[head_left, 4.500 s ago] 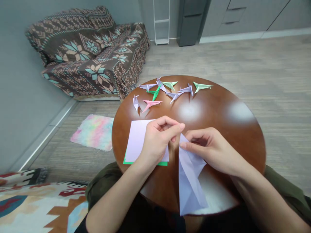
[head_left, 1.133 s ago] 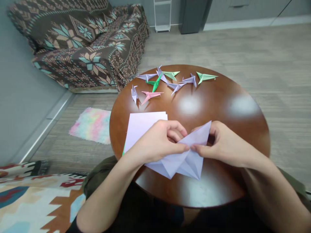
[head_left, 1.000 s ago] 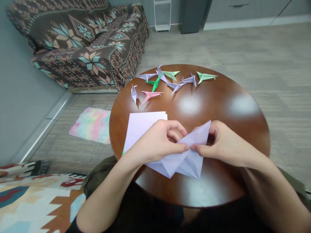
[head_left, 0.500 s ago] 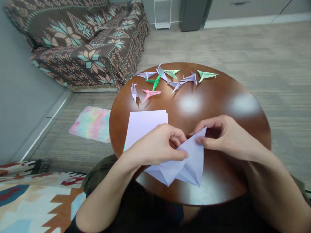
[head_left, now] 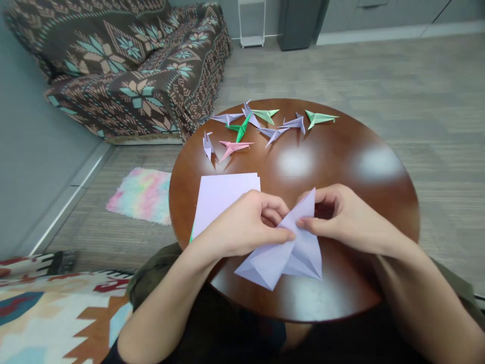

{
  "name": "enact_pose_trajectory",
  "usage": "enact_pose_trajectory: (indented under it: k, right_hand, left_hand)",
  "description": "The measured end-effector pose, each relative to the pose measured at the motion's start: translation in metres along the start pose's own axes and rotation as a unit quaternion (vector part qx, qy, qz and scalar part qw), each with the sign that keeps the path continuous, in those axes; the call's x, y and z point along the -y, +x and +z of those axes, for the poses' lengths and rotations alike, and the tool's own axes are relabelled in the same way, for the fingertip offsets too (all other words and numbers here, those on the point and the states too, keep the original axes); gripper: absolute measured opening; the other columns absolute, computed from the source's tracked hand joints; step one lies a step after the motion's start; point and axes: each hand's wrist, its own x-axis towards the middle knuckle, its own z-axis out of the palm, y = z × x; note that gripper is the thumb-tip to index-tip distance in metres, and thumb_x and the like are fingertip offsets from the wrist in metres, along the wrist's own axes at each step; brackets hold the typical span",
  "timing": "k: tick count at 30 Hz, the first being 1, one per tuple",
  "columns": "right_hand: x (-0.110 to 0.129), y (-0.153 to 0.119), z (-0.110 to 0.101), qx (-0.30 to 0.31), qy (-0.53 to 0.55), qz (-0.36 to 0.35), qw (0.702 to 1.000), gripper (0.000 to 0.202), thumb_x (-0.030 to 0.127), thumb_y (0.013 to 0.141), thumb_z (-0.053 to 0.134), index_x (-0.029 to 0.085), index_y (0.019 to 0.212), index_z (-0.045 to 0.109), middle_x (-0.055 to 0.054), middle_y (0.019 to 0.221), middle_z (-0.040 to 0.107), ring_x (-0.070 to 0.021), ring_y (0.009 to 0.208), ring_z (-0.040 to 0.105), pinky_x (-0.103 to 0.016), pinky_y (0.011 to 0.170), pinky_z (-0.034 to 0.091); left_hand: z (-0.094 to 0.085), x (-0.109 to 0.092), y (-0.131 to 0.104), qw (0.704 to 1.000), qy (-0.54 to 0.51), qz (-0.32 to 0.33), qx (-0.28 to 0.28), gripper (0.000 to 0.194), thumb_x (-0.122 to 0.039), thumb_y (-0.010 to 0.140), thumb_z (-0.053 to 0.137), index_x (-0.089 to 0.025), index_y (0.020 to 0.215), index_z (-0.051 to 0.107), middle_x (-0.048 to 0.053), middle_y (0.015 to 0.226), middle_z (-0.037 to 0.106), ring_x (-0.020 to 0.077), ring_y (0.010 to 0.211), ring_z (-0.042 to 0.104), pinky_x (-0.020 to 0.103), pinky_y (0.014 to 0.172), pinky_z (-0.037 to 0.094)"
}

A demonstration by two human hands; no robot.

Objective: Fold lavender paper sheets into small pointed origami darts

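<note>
A partly folded sheet of lavender origami paper point(head_left: 282, 260) is held over the near side of the round table, its creased flaps spread toward me. My left hand point(head_left: 257, 222) pinches it near the middle, thumb on top and the other fingers curled behind. My right hand point(head_left: 333, 215) grips the upper right part, below a pointed tip, between thumb and fingers. Parts of the fingers behind the paper are hidden. Beyond my left wrist lies a stack of lavender paper point(head_left: 223, 197), with a green edge showing underneath.
Folded paper cranes stand at the table's far left: several lavender ones, a pink crane point(head_left: 233, 147), a green crane point(head_left: 241, 129) and light green ones point(head_left: 318, 118). The glossy brown table point(head_left: 359, 197) has a rounded edge. A covered sofa point(head_left: 151, 86) and fluffy mat point(head_left: 142, 194) are beyond.
The folded paper has turned slightly, its upper tip shifting left and its lower flaps right. My right hand has moved a little left with it; both hands keep their grip.
</note>
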Motion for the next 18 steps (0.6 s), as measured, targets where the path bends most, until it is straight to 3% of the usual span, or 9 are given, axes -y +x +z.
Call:
enact_pose_trajectory:
  k: [5, 9, 15, 18]
  right_hand:
    - [-0.0055, 0.0023, 0.0045, -0.062, 0.119, -0.028, 0.991, 0.006, 0.02, 0.073, 0.085, 0.02, 0.078, 0.081, -0.001, 0.077, 0.078, -0.0162, 0.067, 0.067, -0.025, 0.064, 0.053]
    - [-0.0098, 0.004, 0.0054, -0.092, 0.197, -0.034, 0.976, 0.009, 0.019, 0.071, 0.088, 0.021, 0.074, 0.079, 0.001, 0.072, 0.075, -0.0133, 0.062, 0.064, -0.023, 0.06, 0.051]
    - [-0.0092, 0.0047, 0.0071, -0.09, 0.236, -0.014, 0.967, 0.014, 0.024, 0.069, 0.091, 0.019, 0.07, 0.078, 0.0, 0.07, 0.075, -0.0133, 0.061, 0.063, -0.025, 0.059, 0.05]
    - [-0.0091, 0.0053, 0.0077, -0.117, 0.235, -0.016, 0.965, 0.018, 0.022, 0.065, 0.092, 0.018, 0.063, 0.075, 0.0, 0.065, 0.072, -0.0128, 0.058, 0.06, -0.024, 0.056, 0.047]
  left_hand:
    - [0.0037, 0.0011, 0.0057, 0.997, -0.035, 0.041, -0.057, 0.024, -0.03, 0.079, 0.08, -0.014, 0.075, 0.063, -0.003, 0.066, 0.063, 0.0074, 0.058, 0.052, 0.018, 0.053, 0.034]
    - [0.0049, -0.003, 0.0059, 0.997, -0.047, 0.015, -0.053, 0.027, -0.034, 0.077, 0.082, -0.014, 0.076, 0.066, -0.003, 0.063, 0.06, 0.0066, 0.054, 0.048, 0.018, 0.049, 0.031]
    - [0.0058, -0.0034, 0.0041, 0.998, -0.036, -0.002, -0.057, 0.028, -0.037, 0.076, 0.082, -0.013, 0.08, 0.067, -0.002, 0.064, 0.06, 0.0076, 0.053, 0.047, 0.019, 0.048, 0.028]
    - [0.0071, -0.002, 0.0044, 0.997, -0.012, 0.002, -0.07, 0.029, -0.039, 0.077, 0.081, -0.013, 0.079, 0.067, -0.003, 0.061, 0.057, 0.0074, 0.052, 0.044, 0.02, 0.048, 0.024]
